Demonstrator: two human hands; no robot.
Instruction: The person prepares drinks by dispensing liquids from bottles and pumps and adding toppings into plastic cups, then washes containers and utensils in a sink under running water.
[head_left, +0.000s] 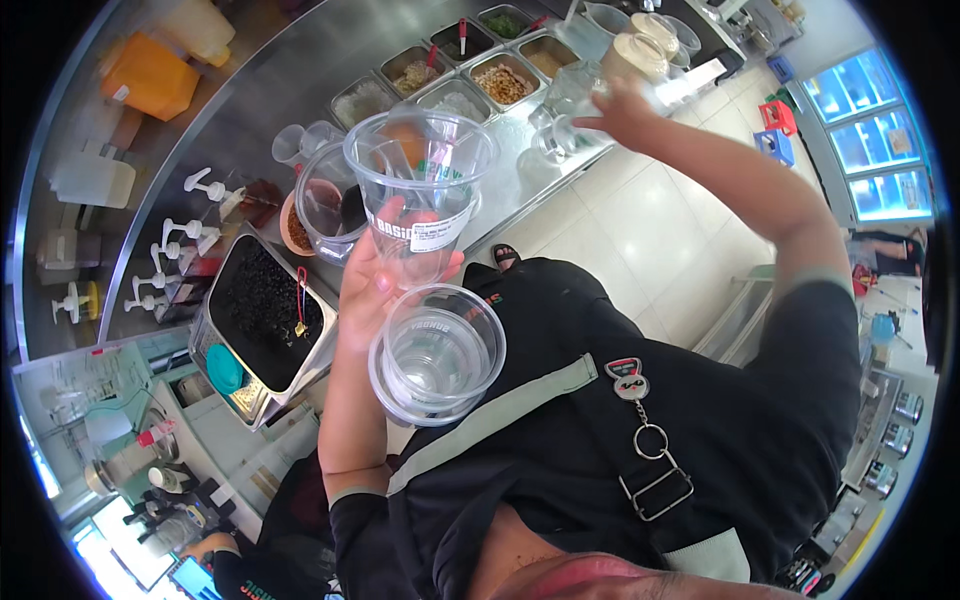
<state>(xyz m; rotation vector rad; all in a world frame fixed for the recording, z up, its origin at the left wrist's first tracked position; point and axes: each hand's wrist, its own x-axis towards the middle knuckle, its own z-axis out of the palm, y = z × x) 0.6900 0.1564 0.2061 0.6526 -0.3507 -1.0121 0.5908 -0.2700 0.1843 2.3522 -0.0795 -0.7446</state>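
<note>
My left hand (375, 281) is closed around a clear plastic cup (420, 217) that bears printing and a white sticker. Below it, beside my wrist, is a stack of clear plastic cups (439, 360); what supports it is hard to tell. Farther right, my right hand (626, 112) reaches over the counter with fingers spread, slightly blurred. Near those fingers are clear containers (574, 94) and a jar with pale contents (636, 58). Behind the held cup stands a larger clear container (330, 202) beside a bowl of brown bits (296, 225).
Metal topping pans (504, 81) line the steel counter (300, 82). Pump bottles (184, 229) stand at left, near a tray of black pieces (262, 307) with red-handled tongs. A co-worker's arm (214, 544) shows at bottom left. Plastic stools (776, 131) stand on the tiled floor.
</note>
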